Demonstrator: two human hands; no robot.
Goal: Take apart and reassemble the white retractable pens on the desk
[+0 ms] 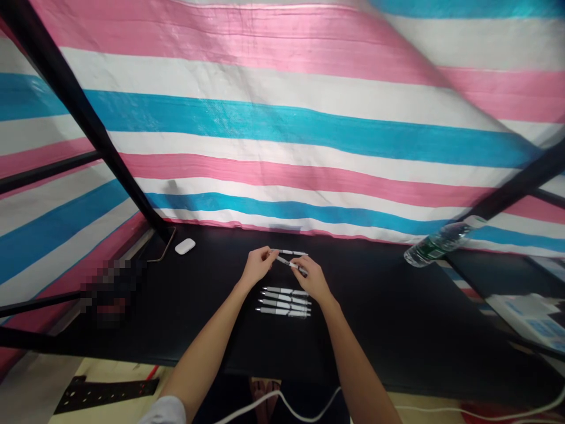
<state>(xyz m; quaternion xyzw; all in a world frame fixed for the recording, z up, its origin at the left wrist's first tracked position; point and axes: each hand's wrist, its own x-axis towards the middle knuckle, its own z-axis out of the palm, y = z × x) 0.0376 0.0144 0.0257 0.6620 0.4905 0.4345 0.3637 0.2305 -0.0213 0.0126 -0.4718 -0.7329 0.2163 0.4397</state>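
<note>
My left hand [257, 267] and my right hand [314, 278] meet above the black table [379, 318]. A slim white pen [290, 264] runs slantwise between them, its near end in my right fingers and its far end close to my left fingertips. A second white pen [291, 252] lies just behind, touching or nearly touching my left fingers. Below my hands, several white pens [285, 303] lie side by side in a tidy row, and neither hand touches them.
A white computer mouse [185, 246] and a flat dark device [159, 244] sit at the table's far left. A plastic water bottle [439, 246] tilts at the right edge. Printed papers [527, 318] lie lower right. A striped tarp [282, 135] and black poles [75, 100] surround the table.
</note>
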